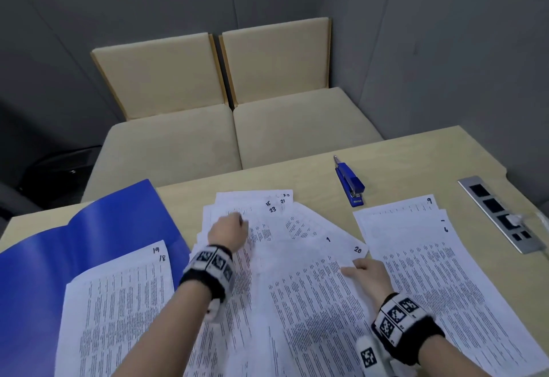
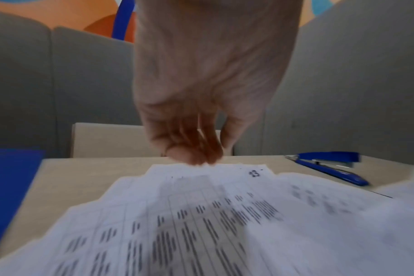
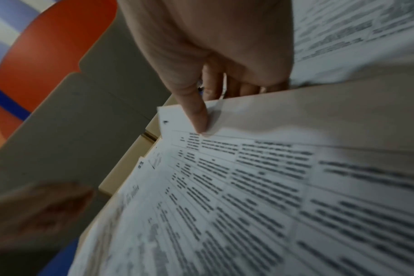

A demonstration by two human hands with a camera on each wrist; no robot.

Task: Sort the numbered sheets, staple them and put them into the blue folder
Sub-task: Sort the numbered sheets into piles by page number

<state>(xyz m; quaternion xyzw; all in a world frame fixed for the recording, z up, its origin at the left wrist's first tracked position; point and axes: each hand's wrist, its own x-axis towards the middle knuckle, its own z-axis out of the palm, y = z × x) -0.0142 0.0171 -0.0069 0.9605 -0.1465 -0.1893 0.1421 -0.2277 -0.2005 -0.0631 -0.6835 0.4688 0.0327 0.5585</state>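
Observation:
An open blue folder (image 1: 89, 237) lies at the left, with a pile of sheets topped by 19 and 18 (image 1: 118, 302) partly on it. A fan of numbered sheets (image 1: 267, 257) covers the middle. My left hand (image 1: 237, 223) has its fingers curled, the bunched fingertips (image 2: 196, 158) at the top edge of the sheet numbered 23 (image 2: 225, 205). My right hand (image 1: 356, 269) pinches the right edge of the sheet numbered 1 (image 1: 312, 287), thumb (image 3: 199, 119) on top and fingers beneath. Another pile topped by 9 and 6 (image 1: 430, 257) lies at the right. The blue stapler (image 1: 350, 183) lies behind it.
A metal socket panel (image 1: 502, 213) is set into the light wooden table (image 1: 401, 159) at the right, with a plug in it. Two beige chairs (image 1: 237, 127) stand against the table's far edge. Grey walls close off the back.

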